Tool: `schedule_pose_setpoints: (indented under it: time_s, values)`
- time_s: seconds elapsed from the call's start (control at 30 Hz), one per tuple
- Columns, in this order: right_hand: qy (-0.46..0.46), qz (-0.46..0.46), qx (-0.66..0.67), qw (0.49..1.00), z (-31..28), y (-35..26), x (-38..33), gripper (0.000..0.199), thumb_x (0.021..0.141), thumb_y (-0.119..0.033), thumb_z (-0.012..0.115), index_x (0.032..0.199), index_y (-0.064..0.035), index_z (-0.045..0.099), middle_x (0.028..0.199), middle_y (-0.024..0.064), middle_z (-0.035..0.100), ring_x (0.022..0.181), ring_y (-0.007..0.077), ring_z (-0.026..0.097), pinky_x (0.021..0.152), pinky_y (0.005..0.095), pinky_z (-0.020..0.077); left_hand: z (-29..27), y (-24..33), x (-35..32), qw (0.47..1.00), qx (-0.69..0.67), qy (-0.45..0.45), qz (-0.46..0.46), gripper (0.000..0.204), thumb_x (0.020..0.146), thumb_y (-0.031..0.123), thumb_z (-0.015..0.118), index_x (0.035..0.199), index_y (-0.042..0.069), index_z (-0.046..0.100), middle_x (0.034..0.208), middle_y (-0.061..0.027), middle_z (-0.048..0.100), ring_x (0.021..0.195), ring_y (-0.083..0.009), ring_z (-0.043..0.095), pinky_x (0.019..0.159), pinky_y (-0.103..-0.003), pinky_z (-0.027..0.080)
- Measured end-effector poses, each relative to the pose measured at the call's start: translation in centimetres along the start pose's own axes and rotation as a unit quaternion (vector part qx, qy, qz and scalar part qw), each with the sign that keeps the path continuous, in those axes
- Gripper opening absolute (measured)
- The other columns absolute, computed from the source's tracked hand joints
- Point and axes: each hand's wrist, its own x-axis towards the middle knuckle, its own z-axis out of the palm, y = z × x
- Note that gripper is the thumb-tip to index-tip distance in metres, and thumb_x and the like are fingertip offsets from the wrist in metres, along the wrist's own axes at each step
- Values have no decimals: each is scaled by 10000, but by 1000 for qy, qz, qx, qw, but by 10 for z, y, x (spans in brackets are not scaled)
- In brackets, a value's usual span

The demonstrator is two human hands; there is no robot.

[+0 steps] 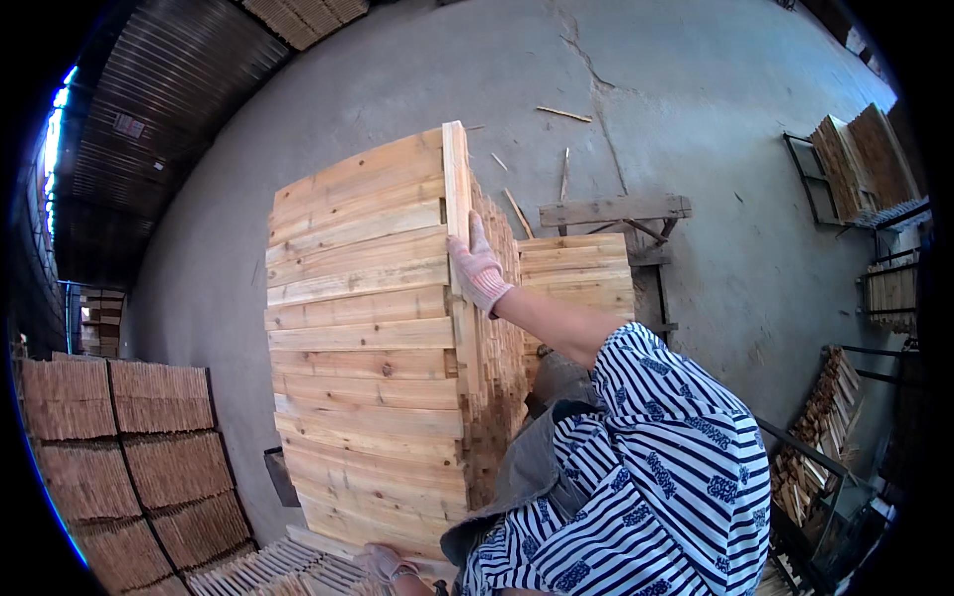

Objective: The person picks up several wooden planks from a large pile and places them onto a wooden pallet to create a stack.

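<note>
A large stack of pale wooden boards stands in front of me, its top layer laid side by side. A narrow wooden board lies along the right edge of this top, across the board ends. My right hand, in a pale pinkish knit glove, grips this narrow board, with fingers on both sides of it. My left hand is low at the near end of the stack, touching or close to the wood there. Its fingers are small and partly hidden, so its hold is unclear.
A lower board stack and a wooden trestle stand to the right. Strapped wood bundles are at the left. Wood scraps lie on the concrete floor. Metal racks with wood line the far right.
</note>
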Motion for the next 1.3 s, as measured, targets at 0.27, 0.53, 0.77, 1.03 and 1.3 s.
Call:
schedule_pose_setpoints:
  time_s: [0.27,0.53,0.77,1.03,1.3]
  values:
    - [8,75,76,994,-39,-35,-6,765,999,-302,575,1626,-104,184,1476,234,499,1298,257,525,1031,320,441,4,-8,8,998,31,-5,52,700,995,456,412,1401,-114,446,1273,-353,588,1098,-482,606,918,-511,503]
    - [-20,-9,-19,1000,6,-1,10,701,1006,-233,548,1596,-56,214,1375,145,552,1183,211,574,1003,299,462,29,-64,23,994,21,8,106,602,980,463,460,1196,-94,537,1168,-329,596,1063,-455,578,928,-519,459]
    - [-61,73,78,992,-39,-19,-78,771,1003,-305,550,1613,-70,140,1437,211,506,1200,277,570,954,359,493,4,-29,-1,996,35,28,82,613,978,470,455,1228,-83,540,1156,-303,605,1121,-453,550,959,-513,440]
    - [5,15,-65,998,-1,23,-142,754,1021,-282,564,1608,-85,135,1305,186,567,1066,225,574,889,351,495,-10,-7,-8,999,1,11,38,569,852,420,582,1172,-51,581,1087,-288,655,990,-431,640,868,-491,502]
    - [0,48,-14,999,-5,9,-166,776,988,-228,589,1603,-75,141,1357,210,532,1109,261,581,923,380,496,-46,-8,6,964,-247,-92,37,719,717,247,768,1317,-56,512,1151,-216,662,993,-337,662,841,-418,543]
